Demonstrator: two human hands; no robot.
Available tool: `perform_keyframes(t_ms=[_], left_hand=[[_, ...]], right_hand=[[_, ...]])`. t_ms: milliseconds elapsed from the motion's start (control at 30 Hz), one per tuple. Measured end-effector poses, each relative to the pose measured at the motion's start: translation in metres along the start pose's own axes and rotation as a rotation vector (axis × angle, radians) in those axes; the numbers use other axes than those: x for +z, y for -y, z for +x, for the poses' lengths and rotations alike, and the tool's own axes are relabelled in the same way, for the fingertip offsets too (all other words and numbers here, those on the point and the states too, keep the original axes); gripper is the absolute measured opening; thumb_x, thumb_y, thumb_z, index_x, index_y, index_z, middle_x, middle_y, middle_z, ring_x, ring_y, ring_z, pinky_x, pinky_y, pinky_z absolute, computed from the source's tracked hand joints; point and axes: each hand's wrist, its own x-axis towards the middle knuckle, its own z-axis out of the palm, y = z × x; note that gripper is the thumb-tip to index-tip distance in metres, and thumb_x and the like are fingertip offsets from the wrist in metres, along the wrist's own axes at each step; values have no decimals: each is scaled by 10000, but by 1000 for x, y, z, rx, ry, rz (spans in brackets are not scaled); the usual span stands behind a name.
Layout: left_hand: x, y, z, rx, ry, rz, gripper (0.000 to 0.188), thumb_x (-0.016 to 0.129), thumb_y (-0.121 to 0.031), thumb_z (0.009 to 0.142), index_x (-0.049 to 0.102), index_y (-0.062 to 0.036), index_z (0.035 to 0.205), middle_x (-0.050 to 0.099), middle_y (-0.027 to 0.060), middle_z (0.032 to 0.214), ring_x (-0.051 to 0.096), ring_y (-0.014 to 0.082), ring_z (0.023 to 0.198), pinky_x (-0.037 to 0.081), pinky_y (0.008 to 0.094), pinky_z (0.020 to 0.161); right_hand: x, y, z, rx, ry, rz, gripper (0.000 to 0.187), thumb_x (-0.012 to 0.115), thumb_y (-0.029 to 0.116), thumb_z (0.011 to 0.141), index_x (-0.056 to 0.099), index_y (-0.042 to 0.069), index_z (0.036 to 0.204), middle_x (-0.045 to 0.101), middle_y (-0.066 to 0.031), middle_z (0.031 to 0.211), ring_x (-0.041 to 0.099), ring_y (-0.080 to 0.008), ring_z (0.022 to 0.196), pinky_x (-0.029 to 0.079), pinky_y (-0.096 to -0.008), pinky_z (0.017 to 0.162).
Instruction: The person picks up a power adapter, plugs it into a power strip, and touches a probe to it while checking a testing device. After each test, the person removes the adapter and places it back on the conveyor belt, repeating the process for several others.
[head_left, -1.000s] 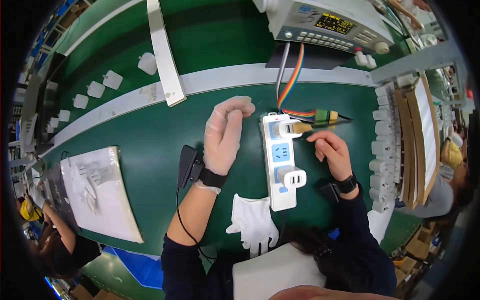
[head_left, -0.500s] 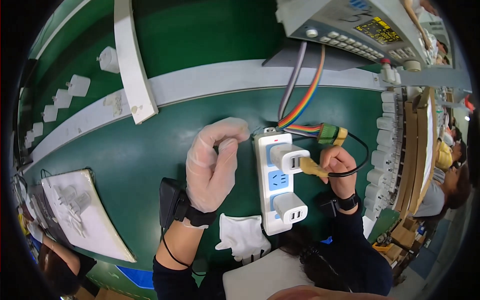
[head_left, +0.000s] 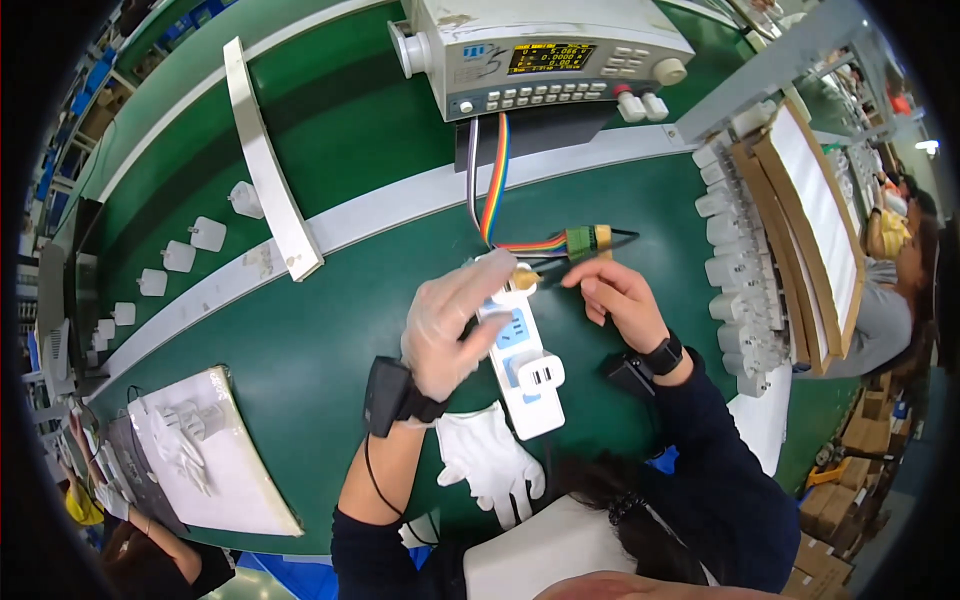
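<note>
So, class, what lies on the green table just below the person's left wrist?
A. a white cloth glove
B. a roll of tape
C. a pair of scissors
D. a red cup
A: a white cloth glove lies flat on the green table, just below the left hand.

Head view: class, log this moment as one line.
left hand: gloved, on power strip | right hand: bare, beside strip | adapter: plugged in | spare glove: on table

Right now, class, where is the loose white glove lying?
In the head view, the white glove lies on the green bench near the lower middle, just below the power strip and right of the left hand's wrist.
</note>
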Motion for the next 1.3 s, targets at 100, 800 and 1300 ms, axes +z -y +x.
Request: perform_keyframes(t_ms=[100, 800, 1300], left_hand=[[5, 2, 5, -68, -26, -10, 507, 656, -7, 797, 531, -28, 1287, 616, 132, 1230, 593, 280, 1128, 436, 359, 972], [21, 16, -3, -130, -172, -41, 460, 703, -182, 840, 572, -171, 1281, 651, 118, 1101, 622, 293, 1017, 492, 353, 886], [19, 9, -5, -74, -158, -38, 527, 688, -143, 834, 523, -139, 1335, 614, 114, 1202, 608, 281, 1054, 479, 344, 912]], right_hand=[[14, 11, 1, -200, -10, -122, 188, 584, 109, 913, 614, -20, 1046, 473, 14, 729, 439, -76, 627, 383, -234, 571], [47, 40, 30, -671, -9, -510, 153, 600, 102, 899, 641, -45, 896, 657, -74, 1001, 565, -150, 814, 463, -262, 767], [54, 9, 41, -711, -3, -496, 206, 685, 181, 861, 652, -13, 925, 632, -91, 910, 591, -217, 865, 469, -319, 775]])
